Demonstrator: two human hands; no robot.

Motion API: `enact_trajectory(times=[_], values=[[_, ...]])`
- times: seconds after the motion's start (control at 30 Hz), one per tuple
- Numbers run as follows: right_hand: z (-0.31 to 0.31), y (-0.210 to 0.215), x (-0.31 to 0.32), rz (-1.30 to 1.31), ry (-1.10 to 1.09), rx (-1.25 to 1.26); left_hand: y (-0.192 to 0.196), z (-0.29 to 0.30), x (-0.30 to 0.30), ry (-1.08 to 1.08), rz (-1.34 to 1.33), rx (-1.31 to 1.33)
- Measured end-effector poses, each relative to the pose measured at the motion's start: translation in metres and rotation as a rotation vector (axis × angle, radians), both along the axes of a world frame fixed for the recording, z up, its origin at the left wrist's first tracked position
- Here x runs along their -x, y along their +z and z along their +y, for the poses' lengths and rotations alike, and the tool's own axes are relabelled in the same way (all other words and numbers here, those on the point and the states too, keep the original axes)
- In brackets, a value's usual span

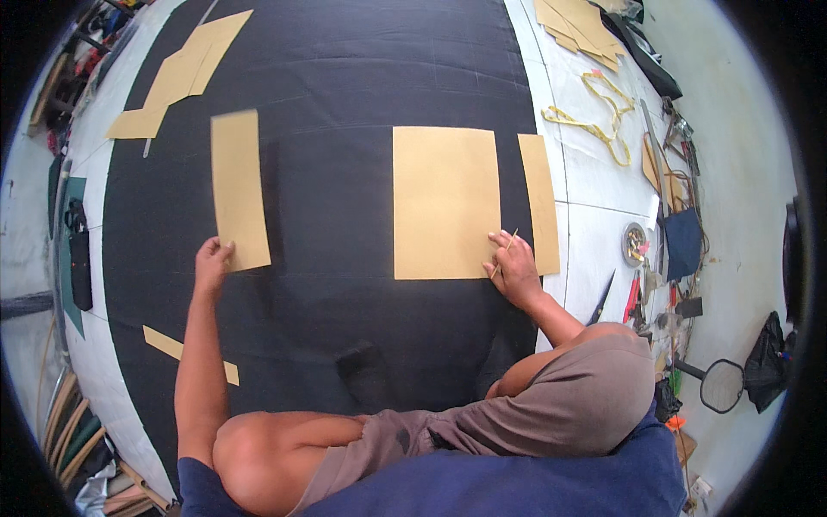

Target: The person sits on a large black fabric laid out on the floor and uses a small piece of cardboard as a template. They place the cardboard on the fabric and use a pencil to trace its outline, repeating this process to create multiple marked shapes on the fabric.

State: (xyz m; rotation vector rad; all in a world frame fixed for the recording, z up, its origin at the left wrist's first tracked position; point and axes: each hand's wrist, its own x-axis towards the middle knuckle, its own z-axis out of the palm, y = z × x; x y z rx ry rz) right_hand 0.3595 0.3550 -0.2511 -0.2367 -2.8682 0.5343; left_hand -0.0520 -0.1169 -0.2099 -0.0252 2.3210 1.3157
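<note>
My left hand (213, 263) pinches the lower corner of a tall tan cardboard piece (239, 185), which looks raised off the black fabric (332, 181). A larger tan cardboard rectangle (444, 202) lies flat on the fabric to the right. On its lower right corner rests my right hand (514, 269), with a thin pencil-like stick (506, 250) held between the fingers. Just right of that hand is a narrow tan cardboard strip (539, 202), lying across the fabric's right edge.
Several cardboard pieces (188, 73) lie far left, and a thin strip (177, 347) near left. On the white tiles at right are a yellow measuring tape (618, 116), scissors (601, 297), a round dish (634, 243) and more cardboard (584, 28). My folded legs (551, 388) border the near side.
</note>
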Motion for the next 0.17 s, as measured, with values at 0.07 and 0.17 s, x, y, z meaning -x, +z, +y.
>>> enact_trajectory(times=[0.07,0.17], values=[[0.000,-0.006,-0.004,-0.067,-0.011,0.003,-0.020,-0.003,0.002,-0.024,-0.003,0.124],[0.002,-0.022,-0.009,-0.127,-0.016,-0.016,-0.039,-0.001,0.015,-0.057,0.063,0.536]])
